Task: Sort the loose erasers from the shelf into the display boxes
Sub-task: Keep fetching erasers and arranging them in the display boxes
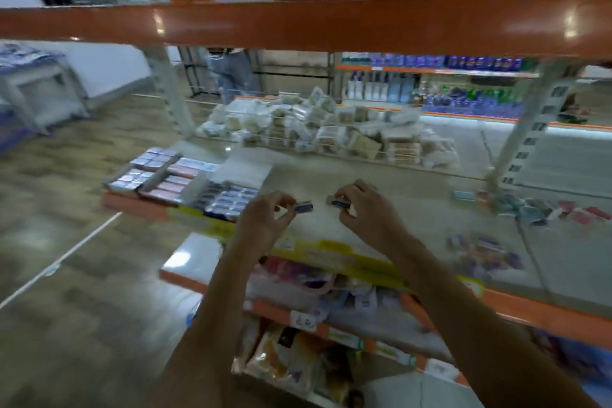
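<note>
Both my hands hover over the pale shelf (397,195), close together. My left hand (261,219) pinches a small eraser with a blue sleeve (304,207) between thumb and fingertips. My right hand (364,209) pinches a similar blue-sleeved eraser (337,202). The two erasers are a short gap apart. A display box of blue erasers (228,200) stands just left of my left hand, and boxes of pink and silver-wrapped erasers (159,175) lie farther left. Loose erasers (543,210) lie scattered at the right of the shelf. The frame is blurred.
An orange shelf beam (298,23) crosses overhead. A pile of white packets (331,126) fills the back of the shelf. More loose small items (483,255) lie near the front right. Lower shelves with bagged goods (298,358) sit below my arms.
</note>
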`<state>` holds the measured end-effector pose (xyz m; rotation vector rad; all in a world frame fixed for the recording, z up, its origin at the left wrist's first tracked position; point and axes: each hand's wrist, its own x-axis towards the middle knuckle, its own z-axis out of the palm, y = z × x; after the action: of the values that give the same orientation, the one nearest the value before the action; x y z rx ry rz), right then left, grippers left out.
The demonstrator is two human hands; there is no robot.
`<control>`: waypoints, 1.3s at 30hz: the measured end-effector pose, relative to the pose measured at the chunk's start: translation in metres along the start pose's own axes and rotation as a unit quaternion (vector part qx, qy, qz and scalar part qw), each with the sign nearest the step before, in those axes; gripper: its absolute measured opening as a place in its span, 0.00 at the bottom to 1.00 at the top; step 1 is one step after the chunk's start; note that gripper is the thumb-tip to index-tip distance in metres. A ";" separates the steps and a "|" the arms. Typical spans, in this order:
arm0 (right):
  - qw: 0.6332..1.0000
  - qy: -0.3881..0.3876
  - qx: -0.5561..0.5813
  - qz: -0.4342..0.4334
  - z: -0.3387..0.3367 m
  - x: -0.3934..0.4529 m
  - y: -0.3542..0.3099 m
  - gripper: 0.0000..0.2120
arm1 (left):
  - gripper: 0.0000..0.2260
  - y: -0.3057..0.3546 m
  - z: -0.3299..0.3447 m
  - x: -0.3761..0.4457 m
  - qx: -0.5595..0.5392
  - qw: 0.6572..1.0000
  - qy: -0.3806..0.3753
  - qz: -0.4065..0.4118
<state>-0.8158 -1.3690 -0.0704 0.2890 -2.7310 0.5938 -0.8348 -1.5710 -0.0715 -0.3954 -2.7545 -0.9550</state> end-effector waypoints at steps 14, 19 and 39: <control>0.999 -0.018 0.017 -0.045 0.113 0.100 -0.129 0.11 | 0.07 -0.180 -0.102 0.014 0.020 0.998 0.057 -0.027; 0.998 -0.045 -0.037 -0.035 0.139 0.143 -0.125 0.10 | 0.07 -0.213 -0.113 0.053 0.019 0.999 0.032 0.002; 0.989 -0.066 -0.065 0.114 0.163 0.161 -0.143 0.08 | 0.10 -0.224 -0.100 0.137 0.083 0.968 -0.140 0.191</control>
<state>-0.9723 -1.5875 -0.1003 -0.0166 -2.9378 0.4660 -1.0249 -1.7773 -0.0860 -1.0563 -2.8113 -0.6072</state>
